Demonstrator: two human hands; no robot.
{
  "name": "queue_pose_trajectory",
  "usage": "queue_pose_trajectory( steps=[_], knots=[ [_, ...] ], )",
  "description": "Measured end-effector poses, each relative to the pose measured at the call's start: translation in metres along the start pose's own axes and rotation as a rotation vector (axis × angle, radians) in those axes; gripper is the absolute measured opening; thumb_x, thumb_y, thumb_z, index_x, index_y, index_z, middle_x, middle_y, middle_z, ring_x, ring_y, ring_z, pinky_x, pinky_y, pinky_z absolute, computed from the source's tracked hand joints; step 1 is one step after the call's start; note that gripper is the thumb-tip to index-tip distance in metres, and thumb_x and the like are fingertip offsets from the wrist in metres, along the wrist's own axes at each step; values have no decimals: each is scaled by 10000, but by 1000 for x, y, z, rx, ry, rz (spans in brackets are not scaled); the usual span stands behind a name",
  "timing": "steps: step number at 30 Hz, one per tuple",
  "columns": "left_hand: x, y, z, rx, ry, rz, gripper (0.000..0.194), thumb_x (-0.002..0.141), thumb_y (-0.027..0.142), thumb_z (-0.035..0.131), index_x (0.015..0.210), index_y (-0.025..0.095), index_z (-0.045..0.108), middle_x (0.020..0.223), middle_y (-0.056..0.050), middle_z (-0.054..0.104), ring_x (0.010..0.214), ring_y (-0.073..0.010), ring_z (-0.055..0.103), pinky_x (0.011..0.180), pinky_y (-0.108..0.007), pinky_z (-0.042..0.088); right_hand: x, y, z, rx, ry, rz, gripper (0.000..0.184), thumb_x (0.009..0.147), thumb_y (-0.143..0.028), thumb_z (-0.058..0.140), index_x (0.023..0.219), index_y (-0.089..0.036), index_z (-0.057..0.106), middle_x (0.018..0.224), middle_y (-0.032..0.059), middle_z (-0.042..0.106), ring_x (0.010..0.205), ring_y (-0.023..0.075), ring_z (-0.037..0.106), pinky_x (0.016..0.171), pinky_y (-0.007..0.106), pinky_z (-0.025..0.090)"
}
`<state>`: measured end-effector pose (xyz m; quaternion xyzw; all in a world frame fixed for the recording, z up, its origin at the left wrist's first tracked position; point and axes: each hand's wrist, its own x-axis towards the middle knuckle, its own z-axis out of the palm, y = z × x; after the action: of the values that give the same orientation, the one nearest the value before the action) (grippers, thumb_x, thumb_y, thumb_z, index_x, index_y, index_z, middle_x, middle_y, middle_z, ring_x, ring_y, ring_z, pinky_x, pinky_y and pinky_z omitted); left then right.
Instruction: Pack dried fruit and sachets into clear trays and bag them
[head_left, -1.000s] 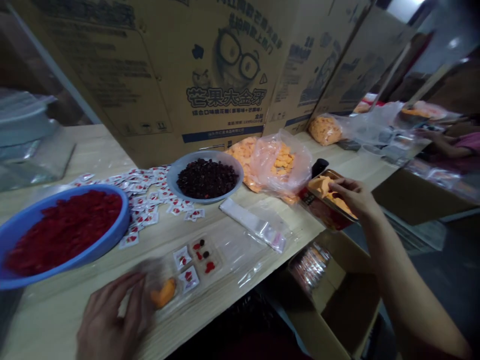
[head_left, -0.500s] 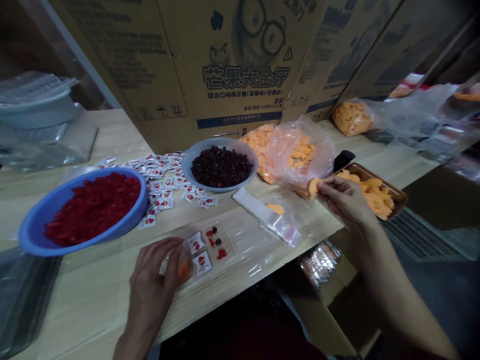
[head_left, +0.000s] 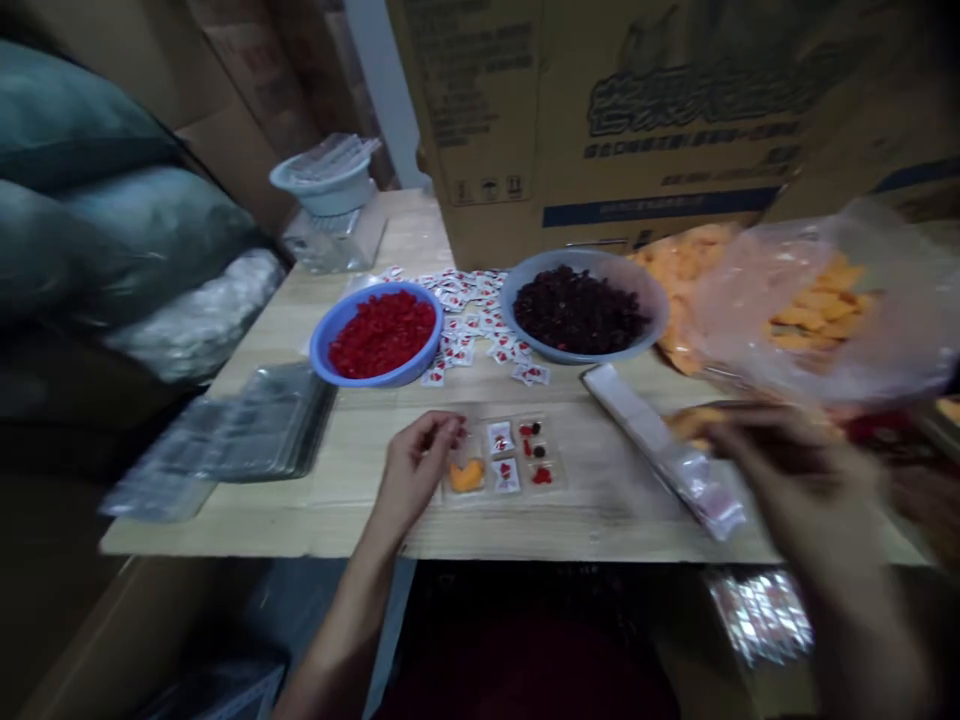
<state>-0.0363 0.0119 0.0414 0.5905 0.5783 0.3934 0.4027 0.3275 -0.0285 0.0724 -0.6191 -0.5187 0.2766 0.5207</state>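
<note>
My left hand (head_left: pixel 420 465) is closed in a pinch at the upper left of a clear compartment tray (head_left: pixel 559 470); what its fingertips hold, if anything, I cannot make out. An orange candy piece (head_left: pixel 466 476) lies in the lower left compartment. In the middle are two small white printed packets (head_left: pixel 505 475), and on the right small red and dark candies (head_left: pixel 541 475). My right hand (head_left: pixel 787 455), blurred by motion, is closed with an orange candy piece (head_left: pixel 691 424) at its fingertips, above the right end of a strip of clear plastic sleeves (head_left: pixel 637 420).
Behind the tray stand a blue bowl of red candies (head_left: pixel 319 350) and a pale bowl of dark candies (head_left: pixel 660 305), with scattered white packets (head_left: pixel 465 325) between. Stacked clear trays (head_left: pixel 277 420) lie left. An open bag of orange candies (head_left: pixel 825 300) sits right; large cartons (head_left: pixel 495 130) stand behind.
The view has swung left. My right hand has come left from beside the brown box of orange candies, toward the plastic sleeves. My left hand has shifted to the tray's upper left, uncovering the orange piece.
</note>
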Motion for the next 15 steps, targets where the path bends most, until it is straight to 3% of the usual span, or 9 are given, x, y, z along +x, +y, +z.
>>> queue_pose_trajectory(
  steps=[3, 5, 6, 9, 12, 15],
  knots=[
    [3, -2, 10, -178, -209, -130, 394, 924, 503, 547, 1079, 156, 653, 887, -63, 722, 694, -143, 648, 597, -237, 473, -24, -10, 124, 167, -309, -159, 100, 915, -324, 627, 946, -316, 721, 1006, 49, 699, 979, 269, 659, 852, 436, 545],
    [2, -9, 10, -228, -259, -170, 398, 907, 495, 581, 1105, 155, 640, 900, -66, 715, 711, -147, 659, 572, -226, 462, -35, -4, 184, 222, -414, -288, 137, 932, -263, 590, 964, -303, 717, 1011, 50, 703, 1008, 246, 652, 890, 421, 534],
    [1, -15, 7, -224, -241, -165, 386, 895, 473, 608, 1110, 154, 639, 909, -65, 712, 736, -151, 661, 589, -228, 470, -39, 1, 203, 229, -451, -333, 164, 939, -236, 571, 980, -299, 716, 1046, 54, 700, 1035, 237, 645, 915, 421, 526],
    [-3, -33, -1, -72, -123, -104, 303, 878, 382, 645, 1083, 159, 653, 932, -55, 710, 784, -152, 648, 687, -250, 494, -43, 22, 221, 182, -520, -400, 229, 946, -191, 539, 1061, -298, 706, 1188, 65, 670, 1128, 227, 614, 979, 433, 501],
    [-5, -44, -2, 180, -89, -46, 213, 900, 290, 600, 1076, 185, 657, 987, -53, 713, 821, -163, 644, 752, -277, 488, -41, 36, 208, 90, -513, -417, 267, 945, -181, 535, 1123, -304, 691, 1208, 68, 663, 1146, 232, 601, 983, 444, 495],
    [-5, -45, 3, 364, -130, 34, 206, 916, 222, 557, 1094, 209, 661, 1034, -58, 709, 905, -191, 630, 820, -310, 463, -36, 38, 198, 19, -510, -454, 287, 956, -155, 507, 1130, -296, 687, 1172, 66, 677, 1118, 232, 596, 969, 445, 488]
  ],
)
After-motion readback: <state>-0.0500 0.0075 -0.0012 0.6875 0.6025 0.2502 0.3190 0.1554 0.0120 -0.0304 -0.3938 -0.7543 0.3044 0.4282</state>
